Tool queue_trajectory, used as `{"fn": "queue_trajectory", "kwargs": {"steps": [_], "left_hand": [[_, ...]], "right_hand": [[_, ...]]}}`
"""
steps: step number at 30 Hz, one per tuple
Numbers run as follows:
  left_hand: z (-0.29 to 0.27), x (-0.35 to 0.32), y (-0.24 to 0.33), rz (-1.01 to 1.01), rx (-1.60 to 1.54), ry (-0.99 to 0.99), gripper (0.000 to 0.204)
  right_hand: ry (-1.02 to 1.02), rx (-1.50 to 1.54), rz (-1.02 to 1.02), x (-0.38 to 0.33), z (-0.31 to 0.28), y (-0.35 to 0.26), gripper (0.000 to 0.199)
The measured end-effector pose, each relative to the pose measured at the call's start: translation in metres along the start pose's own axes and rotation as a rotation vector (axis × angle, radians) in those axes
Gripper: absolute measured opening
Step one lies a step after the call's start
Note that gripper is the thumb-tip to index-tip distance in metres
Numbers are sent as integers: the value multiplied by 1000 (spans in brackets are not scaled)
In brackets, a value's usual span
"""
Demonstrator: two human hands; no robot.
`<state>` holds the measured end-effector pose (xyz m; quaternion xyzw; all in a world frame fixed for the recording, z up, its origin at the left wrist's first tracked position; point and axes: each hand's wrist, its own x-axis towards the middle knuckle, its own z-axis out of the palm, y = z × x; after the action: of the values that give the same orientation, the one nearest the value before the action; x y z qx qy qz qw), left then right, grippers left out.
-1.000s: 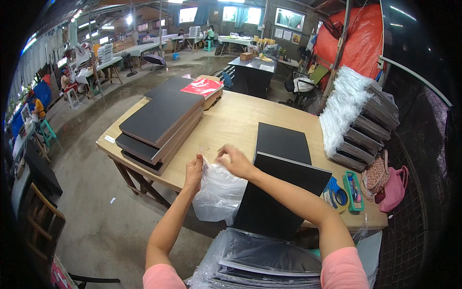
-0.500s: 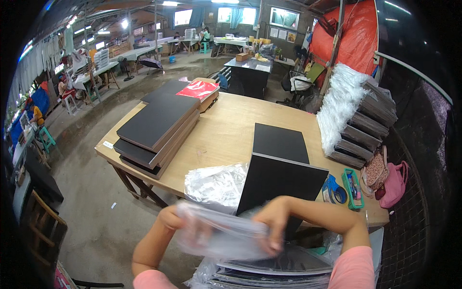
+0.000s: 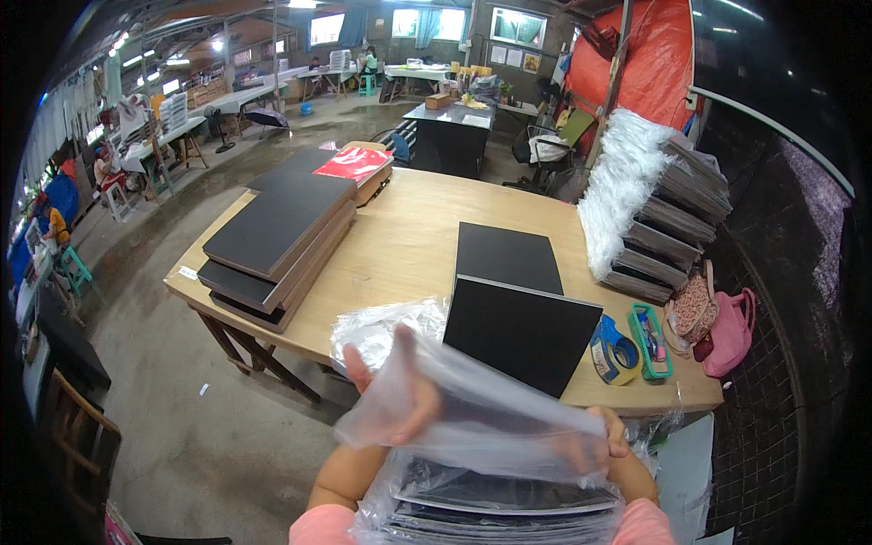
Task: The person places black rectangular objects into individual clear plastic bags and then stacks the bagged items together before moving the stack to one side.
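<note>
A clear plastic bag (image 3: 509, 400) is stretched between my hands, close to me. My left hand (image 3: 404, 400) is at its left end, fingers spread, with film over part of the hand. At the other end my right hand (image 3: 610, 438) is closed on the bag's edge. Just beyond the bag, a black board (image 3: 518, 331) leans upright in front of another black board (image 3: 509, 257) on the table. Below my hands lies a stack of black boards in clear plastic (image 3: 490, 500). A pile of clear plastic bags (image 3: 381, 329) lies beside the upright board.
Thick black boards (image 3: 282, 218) are stacked on the wooden table (image 3: 413, 218) at left, near a red packet (image 3: 354, 163). At right are wrapped boards (image 3: 668, 213), a tape dispenser (image 3: 613, 352), a green basket (image 3: 649, 341) and a pink bag (image 3: 729, 331). People sit in the background.
The bag has been spread out wider. My right hand has moved to the right with its edge, and my left hand has opened its fingers at the other end. The view has shifted slightly.
</note>
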<state>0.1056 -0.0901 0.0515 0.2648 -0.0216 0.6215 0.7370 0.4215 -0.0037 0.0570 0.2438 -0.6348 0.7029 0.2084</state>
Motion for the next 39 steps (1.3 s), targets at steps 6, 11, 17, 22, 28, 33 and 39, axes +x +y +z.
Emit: {"fn": "queue_trajectory", "kwargs": {"steps": [6,11,17,22,28,33,39], "left_hand": [[-45,62,14,261,1898,203,64],[-11,108,11,466,2477,253,67],[35,53,25,388,2443,-62,34],[4,70,46,-530,1197,182,24],[-53,29,37,-828,447,352,16],[-142,-27,8,-888,229,466,11],[-265,-106,-51,-896,302,701,23]], "right_hand": [[1398,-525,56,-70,-23,-3,15],[1364,-1666,164,-9,-56,-15,21],[1245,-1805,143,1,-19,-38,20],[1254,-920,460,2,5,-76,15],[1400,122,348,-62,20,-27,35],[1615,46,372,-121,45,44,46],[1479,-79,859,-179,44,113,44]]}}
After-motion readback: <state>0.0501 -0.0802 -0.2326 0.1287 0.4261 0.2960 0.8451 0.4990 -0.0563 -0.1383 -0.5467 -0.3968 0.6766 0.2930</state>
